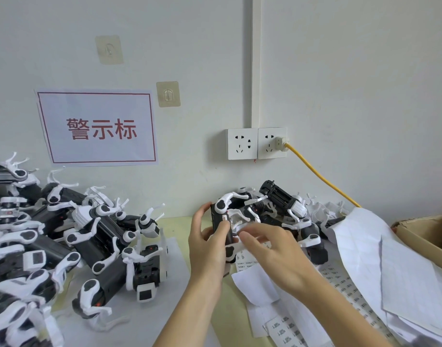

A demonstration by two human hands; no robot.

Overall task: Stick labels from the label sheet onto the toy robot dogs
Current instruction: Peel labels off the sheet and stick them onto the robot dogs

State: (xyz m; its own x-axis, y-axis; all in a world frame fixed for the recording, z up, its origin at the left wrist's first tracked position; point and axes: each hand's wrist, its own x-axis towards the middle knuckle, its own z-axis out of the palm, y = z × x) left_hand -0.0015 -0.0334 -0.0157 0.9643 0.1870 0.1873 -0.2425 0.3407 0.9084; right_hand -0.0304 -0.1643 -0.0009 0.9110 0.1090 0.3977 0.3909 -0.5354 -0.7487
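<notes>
Nearest my camera, strips of the label sheet (287,329) lie along the bottom of the bench, small printed labels in rows, with peeled white backing paper (400,266) heaped to the right and spilling toward a cardboard box (422,236).

Just beyond, my left hand (207,244) curls around one toy robot dog (222,224), thumb pressed on its black body, holding it upright above the bench. A small label with a red mark already shows on the body near the thumb, though I cannot tell whether it is the one this job applies. My right hand (270,249) reaches in from the right with fingers bent toward the dog's underside; its fingertips blur, so I cannot tell if they pinch a label or merely press one down.

To the left sits a large pile of dogs (65,234), black bodies and white legs tangled together. Behind the held dog, against the wall, lies a smaller pile (285,209). I judge one heap is finished and the other waiting, but nothing here tells me which, so the work looks somewhere in its middle, with many labels left on the strips.

Farthest back, the wall carries a red-bordered sign (97,126), two adhesive hooks and a double socket (257,143) feeding a yellow cable (322,175).
</notes>
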